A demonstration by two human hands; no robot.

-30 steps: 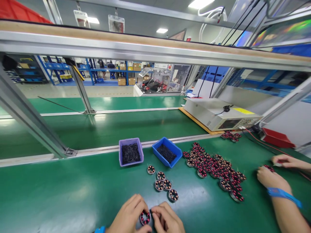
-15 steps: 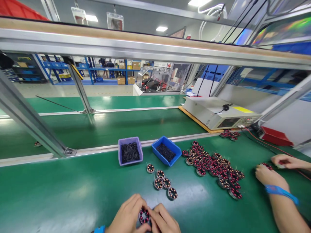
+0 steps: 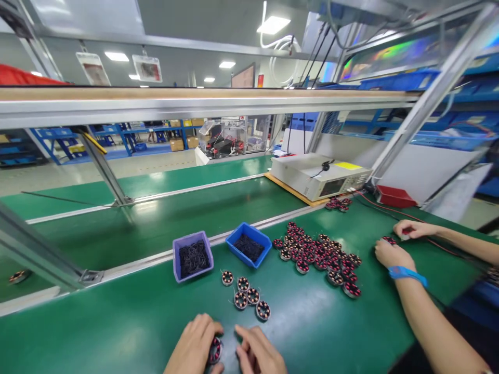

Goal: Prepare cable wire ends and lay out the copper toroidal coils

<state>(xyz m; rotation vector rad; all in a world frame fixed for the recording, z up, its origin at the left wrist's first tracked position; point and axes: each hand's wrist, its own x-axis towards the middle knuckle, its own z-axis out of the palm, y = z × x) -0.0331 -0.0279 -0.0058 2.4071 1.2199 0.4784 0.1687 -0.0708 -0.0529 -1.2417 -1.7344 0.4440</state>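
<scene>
My left hand (image 3: 197, 343) is closed around a motor stator (image 3: 214, 350), a small ring with red-and-black windings, low at the front of the bench. Just to its right, my right hand (image 3: 260, 352) is apart from the stator, index finger and thumb separated, with nothing visible between them. Ahead of my hands lies a small group of stators with copper-coloured windings (image 3: 253, 296). Behind them stand a purple bin (image 3: 177, 267) and a blue bin (image 3: 255, 259), both holding short black pieces like thin tubing.
A large cluster of stators (image 3: 320, 254) covers the bench to the right. Beyond it, a co-worker's hands (image 3: 393, 254) handle a stator. A grey test instrument (image 3: 312, 174) and a red tray (image 3: 395, 196) stand at the back. A metal post (image 3: 42, 244) rises at left.
My right hand has come away from the stator, opening a gap between my hands. My left hand keeps the stator and has shifted left. The view has turned to the right.
</scene>
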